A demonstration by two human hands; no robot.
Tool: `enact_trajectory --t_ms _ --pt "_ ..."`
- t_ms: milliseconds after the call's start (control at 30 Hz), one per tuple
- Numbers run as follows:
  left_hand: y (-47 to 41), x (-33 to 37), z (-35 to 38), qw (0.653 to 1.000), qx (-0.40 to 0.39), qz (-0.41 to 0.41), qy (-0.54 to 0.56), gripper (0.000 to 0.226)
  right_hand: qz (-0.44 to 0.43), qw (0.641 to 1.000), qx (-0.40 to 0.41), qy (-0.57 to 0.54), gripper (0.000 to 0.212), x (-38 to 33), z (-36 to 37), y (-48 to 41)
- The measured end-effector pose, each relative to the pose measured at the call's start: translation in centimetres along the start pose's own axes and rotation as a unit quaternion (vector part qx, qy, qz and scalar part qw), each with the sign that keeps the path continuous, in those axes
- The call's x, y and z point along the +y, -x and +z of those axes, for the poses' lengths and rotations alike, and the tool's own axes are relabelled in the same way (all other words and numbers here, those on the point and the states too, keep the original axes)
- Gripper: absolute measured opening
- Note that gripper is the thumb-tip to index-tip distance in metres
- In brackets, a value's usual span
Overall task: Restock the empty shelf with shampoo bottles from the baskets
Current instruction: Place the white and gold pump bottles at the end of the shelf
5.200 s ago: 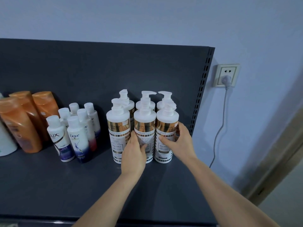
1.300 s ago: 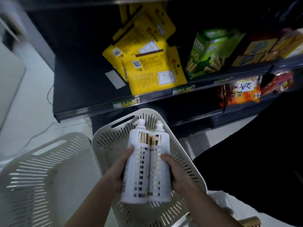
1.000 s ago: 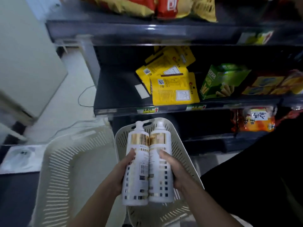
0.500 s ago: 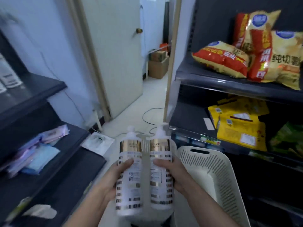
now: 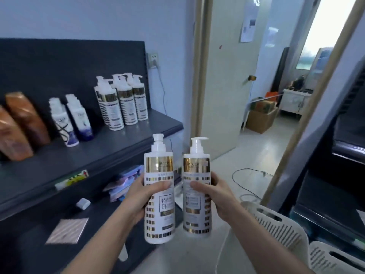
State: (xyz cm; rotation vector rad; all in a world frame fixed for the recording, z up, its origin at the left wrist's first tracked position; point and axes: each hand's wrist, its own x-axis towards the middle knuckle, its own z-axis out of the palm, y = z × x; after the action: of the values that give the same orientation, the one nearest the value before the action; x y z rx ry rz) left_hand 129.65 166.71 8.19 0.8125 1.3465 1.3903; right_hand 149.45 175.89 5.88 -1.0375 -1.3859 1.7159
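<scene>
Two tall, round shampoo bottles of glossy white plastic are held upright in the air just off the right front corner of the dark, matte shelf [image 5: 102, 153], touching neither it nor each other. Each has a shiny gold band under the shoulder, rows of small gold squares down the label and a white pump on top. The left bottle [image 5: 159, 220] sits slightly lower than the right bottle [image 5: 197, 216], with a narrow gap between them. The left hand [image 5: 141, 196] wraps the middle of the left bottle, thumb laid across its front; the right hand [image 5: 220, 196] clasps the right bottle the same way from the other side. Both forearms reach forward, the hands apart, one bottle each. On the shelf, near its right end, stands a tight cluster of matching pump bottles [image 5: 121, 103]. Further left on it come small white bottles [image 5: 73, 119] with dark bases, then blurred orange bottles [image 5: 21, 123]. Well to the right of the shelf, low by the right forearm, lie slotted white plastic baskets [image 5: 280, 230].
</scene>
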Motion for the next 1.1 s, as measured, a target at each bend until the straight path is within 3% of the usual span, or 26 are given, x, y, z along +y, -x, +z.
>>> enact_trajectory --t_ms 167,233,333,600,800,1100 --pt "-1.6 3.6 -5.4 0.997 0.034 0.054 -0.041 0.047 -0.05 0.998 -0.027 0.04 0.049 -2.0 5.7 -4.5" --pt "-2.3 4.7 -7.0 0.995 0.053 0.072 -0.048 0.04 -0.062 0.996 -0.041 0.055 0.054 -2.7 7.6 -6.3" --pt "-3.5 6.3 -9.0 0.992 0.074 0.098 -0.04 0.042 -0.08 0.993 -0.054 0.073 0.067 -3.9 9.9 -8.6" --pt "-8.5 10.2 -12.3 0.98 0.132 0.138 -0.049 0.069 -0.095 0.991 -0.07 0.059 0.064 -7.1 13.7 -15.5" --pt "-13.9 12.4 -13.7 0.973 0.151 0.154 -0.076 0.058 -0.124 0.984 -0.107 0.063 0.059 -9.6 14.7 -22.2" --pt "-23.1 13.8 -15.6 0.96 0.219 0.165 -0.062 0.061 -0.139 0.966 -0.2 0.08 0.058 -12.6 15.8 -35.0"
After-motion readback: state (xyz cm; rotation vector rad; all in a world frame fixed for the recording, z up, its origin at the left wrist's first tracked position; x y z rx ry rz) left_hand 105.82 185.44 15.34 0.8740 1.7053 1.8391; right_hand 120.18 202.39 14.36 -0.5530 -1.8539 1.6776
